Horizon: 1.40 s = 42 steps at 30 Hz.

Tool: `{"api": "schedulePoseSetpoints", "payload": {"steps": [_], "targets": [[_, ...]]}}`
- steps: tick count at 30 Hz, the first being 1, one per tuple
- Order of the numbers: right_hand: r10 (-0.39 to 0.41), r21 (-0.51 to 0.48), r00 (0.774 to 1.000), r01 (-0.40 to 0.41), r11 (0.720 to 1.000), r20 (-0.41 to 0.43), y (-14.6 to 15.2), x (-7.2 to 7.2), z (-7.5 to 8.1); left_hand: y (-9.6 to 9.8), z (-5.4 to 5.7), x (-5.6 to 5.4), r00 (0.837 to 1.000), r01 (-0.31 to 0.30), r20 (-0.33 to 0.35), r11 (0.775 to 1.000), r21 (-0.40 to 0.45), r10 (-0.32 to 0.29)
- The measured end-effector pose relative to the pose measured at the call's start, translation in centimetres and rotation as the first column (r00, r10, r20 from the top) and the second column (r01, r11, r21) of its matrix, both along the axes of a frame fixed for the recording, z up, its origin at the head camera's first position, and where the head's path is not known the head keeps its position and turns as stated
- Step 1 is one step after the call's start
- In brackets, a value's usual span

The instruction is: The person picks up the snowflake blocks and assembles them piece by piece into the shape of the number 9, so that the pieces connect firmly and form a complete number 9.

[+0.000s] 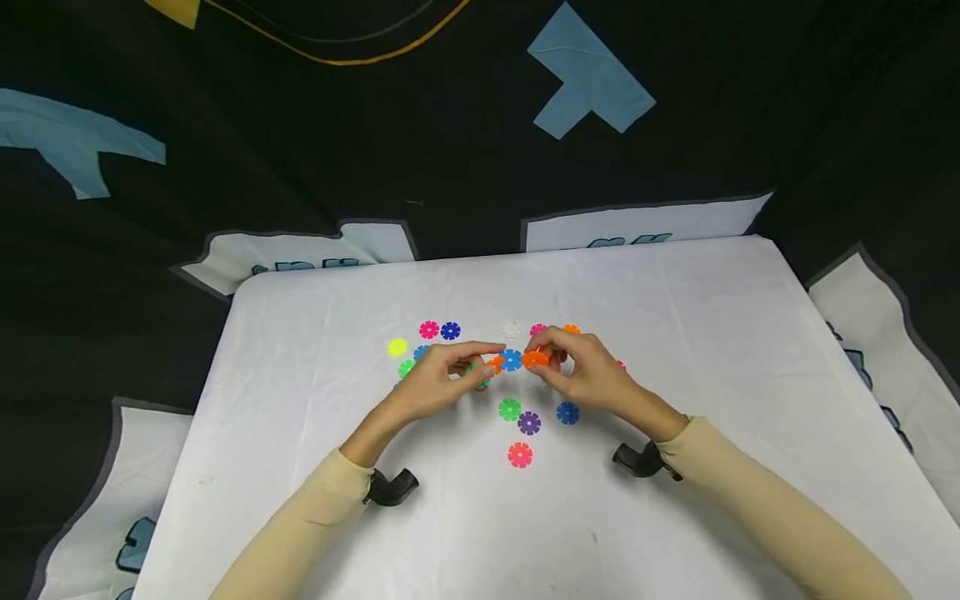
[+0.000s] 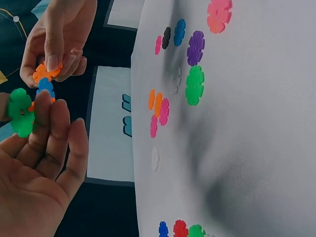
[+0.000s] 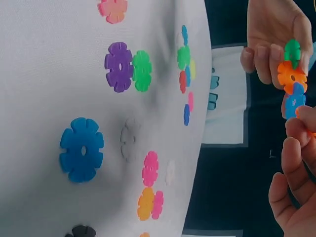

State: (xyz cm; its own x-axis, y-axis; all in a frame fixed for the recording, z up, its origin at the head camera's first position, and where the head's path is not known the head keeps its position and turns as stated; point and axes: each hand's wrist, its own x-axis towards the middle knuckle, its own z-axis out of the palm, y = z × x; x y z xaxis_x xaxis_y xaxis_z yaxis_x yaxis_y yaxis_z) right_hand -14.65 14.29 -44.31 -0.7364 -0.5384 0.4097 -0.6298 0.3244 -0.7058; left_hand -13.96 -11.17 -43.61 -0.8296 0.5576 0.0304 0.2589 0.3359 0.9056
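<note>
Above the white table, both hands hold a short chain of notched, flower-shaped plastic interlocking discs. My left hand (image 1: 433,382) grips the chain's left end between thumb and fingers, where a green disc (image 2: 20,112) joins an orange disc (image 3: 291,76). A blue disc (image 1: 511,360) sits in the middle, bridging the two hands. Pinched by the thumb and index finger of my right hand (image 1: 588,372) is another orange disc (image 1: 536,359), which meets the blue one. In the right wrist view, the fingers partly cover that right-hand orange disc.
Loose discs lie flat on the white table (image 1: 712,350): a green disc (image 1: 509,409), a purple disc (image 1: 528,423), a blue disc (image 1: 567,413) and a coral disc (image 1: 520,455) nearer me. Several more, including a yellow disc (image 1: 397,347), lie farther back. Dark cloth (image 1: 450,150) hangs beyond.
</note>
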Motion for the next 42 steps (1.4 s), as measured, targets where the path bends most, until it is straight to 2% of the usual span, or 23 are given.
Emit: {"api": "schedulePoseSetpoints", "payload": {"steps": [5,12,19,27,35,42], "targets": [[0.017,-0.020,1.000,-0.018,1.000,-0.024,-0.2,0.1,-0.2,0.4,0.0,0.0,0.999,0.030,-0.011,1.000,-0.006,-0.030],[-0.002,-0.058,0.999,-0.001,0.998,-0.046,-0.5,0.1,-0.3,0.5,0.0,0.0,1.000,0.021,0.019,1.000,-0.009,-0.021],[-0.023,-0.046,0.999,0.022,0.999,-0.023,-0.7,0.1,-0.4,0.6,0.2,-0.2,0.999,0.037,0.022,0.998,-0.044,-0.036],[0.007,-0.029,0.999,-0.009,1.000,-0.043,-1.0,0.4,-0.8,0.9,0.1,-0.4,0.999,0.018,-0.043,0.999,-0.050,-0.021],[-0.040,-0.045,0.996,0.037,0.998,-0.077,-1.0,0.5,-0.9,1.1,0.4,-0.4,0.998,-0.027,-0.054,1.000,-0.004,0.027],[-0.004,-0.096,0.996,-0.004,0.995,-0.087,-0.8,0.6,-1.0,1.2,0.6,-0.4,0.998,-0.051,-0.032,0.999,-0.010,0.050]]}}
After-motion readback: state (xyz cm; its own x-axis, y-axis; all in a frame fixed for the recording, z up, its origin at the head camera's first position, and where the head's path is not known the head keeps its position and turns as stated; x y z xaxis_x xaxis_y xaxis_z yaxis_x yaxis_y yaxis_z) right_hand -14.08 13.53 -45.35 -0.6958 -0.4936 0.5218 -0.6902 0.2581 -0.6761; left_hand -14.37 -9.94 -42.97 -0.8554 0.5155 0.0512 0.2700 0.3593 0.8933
